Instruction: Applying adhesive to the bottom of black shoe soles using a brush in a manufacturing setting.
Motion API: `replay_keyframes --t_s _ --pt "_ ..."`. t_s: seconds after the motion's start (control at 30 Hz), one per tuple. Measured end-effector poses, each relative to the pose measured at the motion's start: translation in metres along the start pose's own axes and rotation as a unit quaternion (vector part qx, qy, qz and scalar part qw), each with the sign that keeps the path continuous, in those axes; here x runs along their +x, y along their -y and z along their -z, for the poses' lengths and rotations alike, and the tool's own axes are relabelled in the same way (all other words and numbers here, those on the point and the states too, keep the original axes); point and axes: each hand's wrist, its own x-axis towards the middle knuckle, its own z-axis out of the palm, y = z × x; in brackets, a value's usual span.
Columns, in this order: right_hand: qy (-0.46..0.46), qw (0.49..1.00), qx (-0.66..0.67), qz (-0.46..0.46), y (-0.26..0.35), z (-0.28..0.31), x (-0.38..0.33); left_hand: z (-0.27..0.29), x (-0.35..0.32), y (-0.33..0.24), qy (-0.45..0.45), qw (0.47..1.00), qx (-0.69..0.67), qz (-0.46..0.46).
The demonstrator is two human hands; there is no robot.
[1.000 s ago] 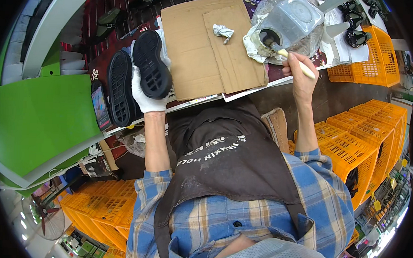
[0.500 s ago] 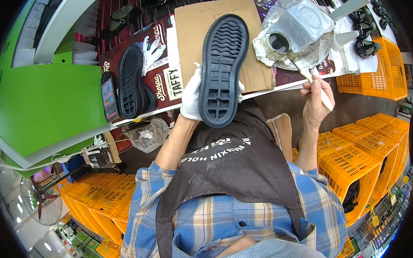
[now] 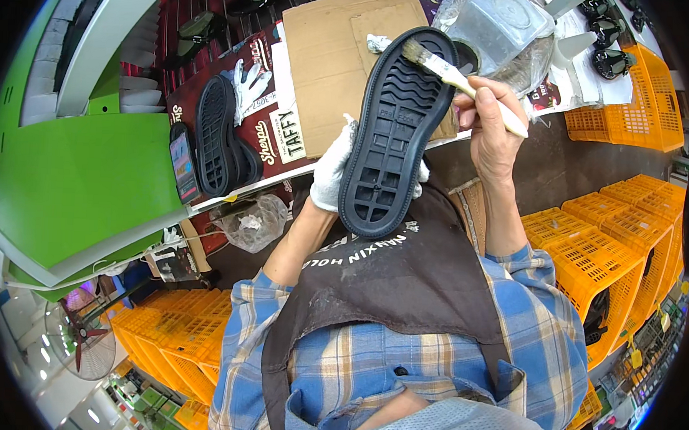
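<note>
A black shoe sole [image 3: 390, 140] is tilted to the right in front of my apron, its ridged and gridded face toward me. My left hand [image 3: 333, 168], in a white glove, grips it from behind by both edges; most of the fingers are hidden beneath it. In my bare right hand [image 3: 496, 129] is a paintbrush [image 3: 449, 72] with a pale handle. Its bristles rest on the wavy ridges at the sole's far end. Just beyond the sole stands a clear plastic container [image 3: 506, 26] wrapped in plastic film, its dark round mouth partly covered by the sole.
Brown cardboard [image 3: 321, 45] lies on the table. More black soles [image 3: 216, 136], a phone [image 3: 182, 166] and a white glove [image 3: 250, 88] are at the left. Orange crates [image 3: 589, 256] stand at both sides. Black shoes [image 3: 611, 61] sit at the far right.
My right hand has brought the brush from beside the container leftward onto the sole. My left hand has shifted the sole right and slightly nearer, tilting it.
</note>
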Motion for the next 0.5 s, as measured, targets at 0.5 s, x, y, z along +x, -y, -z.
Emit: replay_keyframes --t_s 0.5 --pt "0.135 0.984 -0.006 -0.119 0.004 -0.038 -0.033 0.031 0.009 -0.029 -0.062 0.993 -0.059 -0.080"
